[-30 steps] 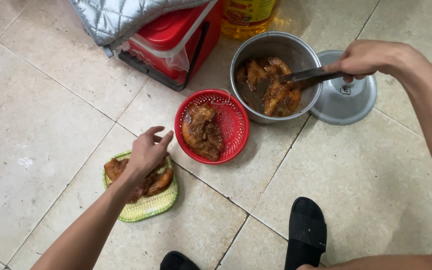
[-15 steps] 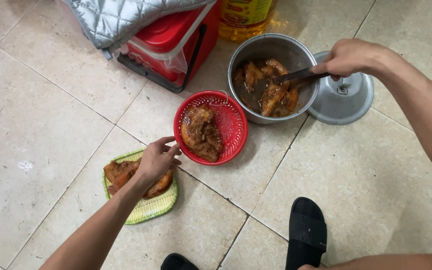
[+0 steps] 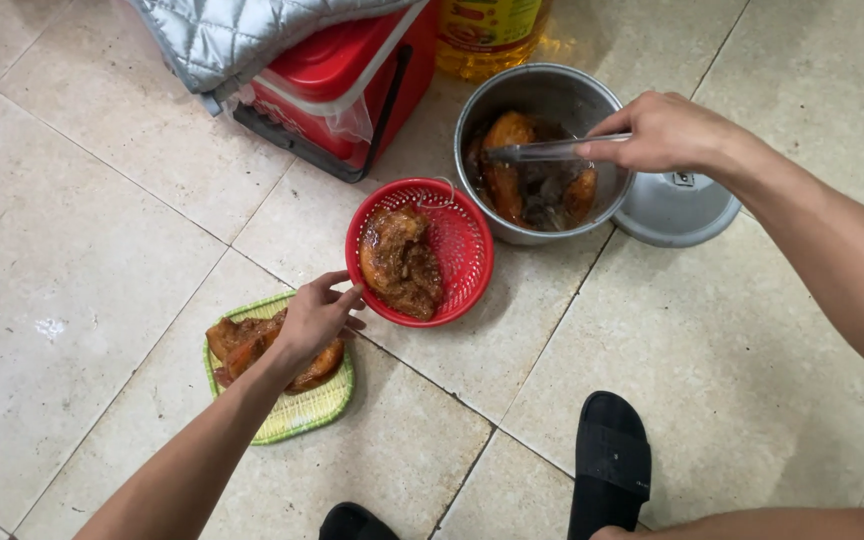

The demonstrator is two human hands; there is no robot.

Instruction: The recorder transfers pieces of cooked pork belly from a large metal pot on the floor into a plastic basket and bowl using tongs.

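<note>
We crouch on a beige tiled floor (image 3: 102, 230). Our left hand (image 3: 317, 318), fingers loosely spread, has slid off the green basket (image 3: 297, 415) to the red basket's (image 3: 457, 245) rim. Our right hand (image 3: 662, 130) grips tongs (image 3: 542, 151), now reaching deeper into the metal pot (image 3: 552, 95).

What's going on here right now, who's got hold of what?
A person crouches over a tiled floor. The right hand holds metal tongs reaching into a round steel pot of browned, sauced meat pieces. The left hand touches the rim of a round red plastic basket holding one large meat piece, just above a green woven tray with more meat. The pot's metal lid lies on the floor beside the pot.
</note>
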